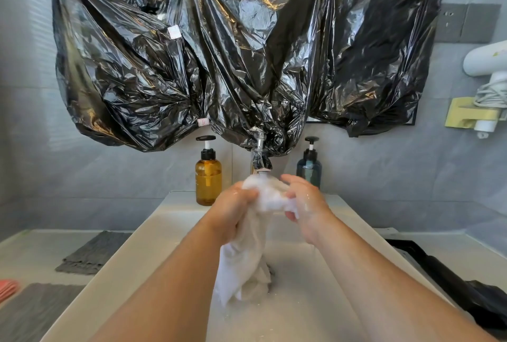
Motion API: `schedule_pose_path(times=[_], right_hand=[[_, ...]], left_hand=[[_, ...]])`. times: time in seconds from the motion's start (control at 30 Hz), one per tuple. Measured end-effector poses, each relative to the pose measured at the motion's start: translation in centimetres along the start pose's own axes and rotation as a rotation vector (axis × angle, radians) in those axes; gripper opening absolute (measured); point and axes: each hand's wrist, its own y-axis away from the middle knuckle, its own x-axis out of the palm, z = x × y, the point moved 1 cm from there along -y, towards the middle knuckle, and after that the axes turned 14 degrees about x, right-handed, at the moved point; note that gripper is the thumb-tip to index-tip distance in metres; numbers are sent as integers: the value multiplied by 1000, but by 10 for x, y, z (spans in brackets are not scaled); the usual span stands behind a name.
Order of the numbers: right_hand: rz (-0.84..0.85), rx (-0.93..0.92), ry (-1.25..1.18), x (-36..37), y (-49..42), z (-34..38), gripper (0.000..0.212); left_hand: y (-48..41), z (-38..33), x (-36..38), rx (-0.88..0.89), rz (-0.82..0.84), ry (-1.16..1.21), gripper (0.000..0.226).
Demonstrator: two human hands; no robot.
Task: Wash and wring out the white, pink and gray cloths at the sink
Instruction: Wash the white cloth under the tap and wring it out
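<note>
Wet, limp white cloth (pixel 255 245), soft and wrinkled, foamy near the top. Glossy, heavily crinkled black plastic sheeting (pixel 247 53), streaked with bright highlights. Shiny, mirror-like metal faucet (pixel 260 160). Translucent amber pump bottle (pixel 208 179) and dark blue pump bottle (pixel 309 171), smooth glossy plastic. Smooth pale sink (pixel 153 231) with a low sheen. Matt, ribbed gray cloth (pixel 90 253). Matt gray wall tiles (pixel 109 177).

At rear edge of sink (pixel 129 253) stands the tap (pixel 262 161), pump bottle (pixel 208 179) to its left, second bottle (pixel 309 170) to its right. Beneath the tap, left hand (pixel 233 210) and right hand (pixel 307 208) hold a cloth (pixel 244 256) (tail hanging into sink). On the counter (pixel 41 245) left of sink, a folded cloth (pixel 93 253).
</note>
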Motion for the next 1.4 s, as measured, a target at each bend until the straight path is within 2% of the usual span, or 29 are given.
schedule_pose_path(times=[0.03,0.1,0.2,0.23,0.27,0.3,0.33,0.37,0.4,0.5,0.63,0.7,0.77,0.83,0.9,1.0,1.07,1.17,1.23,1.3,1.4], right_hand=[[49,25,61,3,5,-4,35],[83,-47,165,9,13,-11,15],[5,-292,283,23,23,-26,30],[-19,-314,283,25,24,-30,31],[-44,-301,270,29,24,-30,30],[-71,-285,270,31,23,-28,28],[-115,-280,277,31,20,-24,27],[-172,-289,346,30,17,-19,27],[-199,-299,387,30,17,-14,25],[-152,-283,463,23,11,-11,27],[-147,-125,167,9,12,-15,27],[-100,-28,86,9,13,-16,20],[11,81,82,14,21,-17,30],[113,152,127,23,32,-21,21],[118,77,162,30,34,-27,28],[-15,-175,264,32,23,-33,43],[-106,-242,446,33,17,-30,38],[-205,-257,619,36,19,-16,35],[-199,-182,525,31,17,-12,41],[-212,-127,284,22,13,-11,39],[-245,-146,61,8,5,-11,39]], left_hand=[[-3,4,0,-16,-81,59,31],[-5,10,1,-24,-217,113,29],[-10,15,3,51,-307,66,34],[-12,15,6,71,-306,18,33],[-16,17,6,96,-267,-148,26],[-14,13,10,100,-204,-414,18],[-13,10,12,124,-165,-720,16],[-13,11,14,164,-128,-917,22],[-10,9,17,180,-74,-934,26],[-7,8,14,170,-2,-725,39],[0,11,13,39,33,-338,41],[-3,13,8,102,-71,-285,36],[-8,15,0,136,-241,-296,32],[-8,15,-3,119,-335,-322,32],[-10,14,-2,128,-303,-351,32],[-12,16,5,141,-195,-538,28],[-11,14,10,113,-144,-625,27],[-9,14,8,57,-76,-421,34],[-9,16,6,32,-75,-340,39],[-5,17,5,-31,-25,-292,48],[4,11,3,-178,109,-397,53]])
